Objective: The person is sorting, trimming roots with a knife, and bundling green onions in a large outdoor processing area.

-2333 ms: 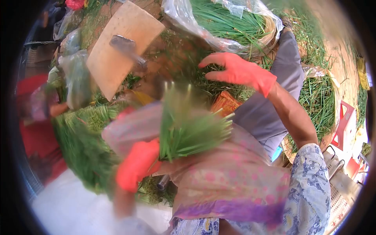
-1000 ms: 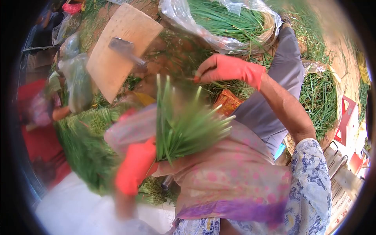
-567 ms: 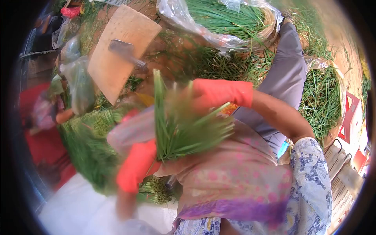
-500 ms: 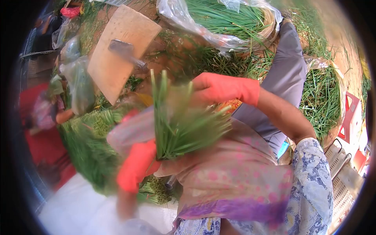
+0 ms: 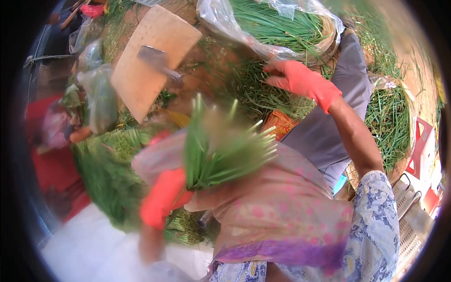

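Note:
My left hand (image 5: 164, 197), in an orange rubber glove, is closed around the lower part of a bunch of green chives (image 5: 221, 162). The bunch fans out over my lap, pale cut ends pointing up and right; its middle is blurred. My right hand (image 5: 298, 82), gloved alike, is raised above and right of the bunch, apart from it. Its fingers are apart, with nothing visible in them. Beneath it lie loose green trimmings (image 5: 253, 84). A cleaver (image 5: 155, 57) rests on a wooden board (image 5: 143, 35) at upper left.
A plastic bag of long green leaves (image 5: 277, 23) lies at the top. More cut greens fill another bag (image 5: 387, 124) at right, near a pale crate (image 5: 413, 225). Bundled chives (image 5: 103, 174) are piled at left. Someone in pink (image 5: 56, 124) is at the far left.
My right hand has moved off the top of the bunch, up and to the right, and its fingers have opened. My left hand still grips the chives in nearly the same place.

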Motion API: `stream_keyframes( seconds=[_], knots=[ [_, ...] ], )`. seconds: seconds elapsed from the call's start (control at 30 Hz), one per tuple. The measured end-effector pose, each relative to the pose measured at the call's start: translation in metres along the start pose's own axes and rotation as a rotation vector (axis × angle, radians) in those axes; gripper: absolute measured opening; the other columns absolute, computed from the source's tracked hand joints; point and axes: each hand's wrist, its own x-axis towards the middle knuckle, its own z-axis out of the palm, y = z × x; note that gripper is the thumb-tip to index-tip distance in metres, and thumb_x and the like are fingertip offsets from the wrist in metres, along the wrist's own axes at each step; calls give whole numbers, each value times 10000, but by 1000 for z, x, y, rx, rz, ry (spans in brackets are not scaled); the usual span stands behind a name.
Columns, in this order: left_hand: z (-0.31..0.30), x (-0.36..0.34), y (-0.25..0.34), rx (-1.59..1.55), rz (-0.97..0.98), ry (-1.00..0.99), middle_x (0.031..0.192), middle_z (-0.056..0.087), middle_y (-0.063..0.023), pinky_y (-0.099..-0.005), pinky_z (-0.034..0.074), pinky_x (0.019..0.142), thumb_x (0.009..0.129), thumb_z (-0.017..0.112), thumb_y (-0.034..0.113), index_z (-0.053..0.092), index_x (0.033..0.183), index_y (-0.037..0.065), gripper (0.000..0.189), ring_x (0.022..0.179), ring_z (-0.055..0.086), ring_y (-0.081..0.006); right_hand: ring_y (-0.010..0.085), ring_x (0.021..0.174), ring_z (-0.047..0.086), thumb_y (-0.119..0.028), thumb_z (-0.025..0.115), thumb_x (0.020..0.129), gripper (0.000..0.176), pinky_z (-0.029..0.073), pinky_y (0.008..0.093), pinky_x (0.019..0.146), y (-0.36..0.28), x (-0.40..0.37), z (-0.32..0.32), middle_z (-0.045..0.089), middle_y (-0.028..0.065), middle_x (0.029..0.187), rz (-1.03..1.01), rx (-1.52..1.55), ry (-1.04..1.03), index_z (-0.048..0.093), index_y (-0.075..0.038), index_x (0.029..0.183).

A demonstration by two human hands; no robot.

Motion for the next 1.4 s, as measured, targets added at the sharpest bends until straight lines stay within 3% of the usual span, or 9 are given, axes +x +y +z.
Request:
stream_keyframes(
  seconds=[0.07,0.17,0.4,0.53,0.73,0.9,1.0,1.2,1.4],
  knots=[
    [-1,2,-1,110,-62,-73,1124,708,-181,-401,544,883,723,674,-52,658,1266,128,573,1038,675,-392,405,960,669,-236,617,931,319,532,449,853,-58,2,-30,705,232,1060,-18,542,-24,684,1,1134],
    [-5,7,4,172,-66,-97,1149,705,-176,-398,541,903,708,663,-81,650,1284,122,610,1066,671,-386,285,1012,692,-284,660,917,375,520,380,895,-93,4,-33,718,177,1079,-205,373,104,686,-17,1178],
    [-9,8,19,169,-89,-137,1210,690,-170,-383,543,913,704,636,-119,631,1332,135,678,1084,675,-366,184,1162,624,-259,719,897,519,481,326,1008,-76,34,3,686,122,1248,-187,843,-413,610,9,1329],
    [-8,7,22,114,-129,-129,1230,678,-166,-380,547,890,707,623,-123,627,1342,150,691,1045,675,-379,138,954,684,-158,695,929,358,536,298,892,-87,37,15,741,86,1090,-201,971,-455,673,46,1222],
    [-14,4,14,174,-80,-137,1178,672,-168,-415,559,806,678,643,-97,627,1321,156,691,954,669,-402,190,923,713,-188,623,963,269,581,324,842,-38,58,15,738,116,1060,66,1373,178,706,16,1118],
    [-10,8,6,371,-115,-197,1179,671,-140,-443,550,782,648,693,-53,625,1337,183,731,919,669,-391,203,854,714,-333,665,912,332,533,322,720,-114,37,-48,737,148,1018,230,742,-161,737,-65,1094],
    [-8,10,2,483,-99,-190,1088,674,-147,-462,553,733,661,715,1,647,1252,155,614,851,675,-392,185,786,695,-371,693,902,397,546,343,719,-123,49,-23,748,123,984,14,240,-212,751,-21,1080],
    [-14,20,13,637,-41,-155,921,643,-142,-483,546,646,739,687,54,638,1059,97,327,743,675,-392,282,890,706,-409,766,791,439,531,394,793,-127,55,12,755,131,972,121,360,-408,773,-52,1046],
    [-23,16,13,691,-43,-51,926,642,-151,-496,531,640,761,643,18,633,1066,78,311,726,665,-403,156,776,648,-295,767,747,306,508,326,714,-121,47,10,731,66,834,115,837,-251,795,-44,919]
  ],
)
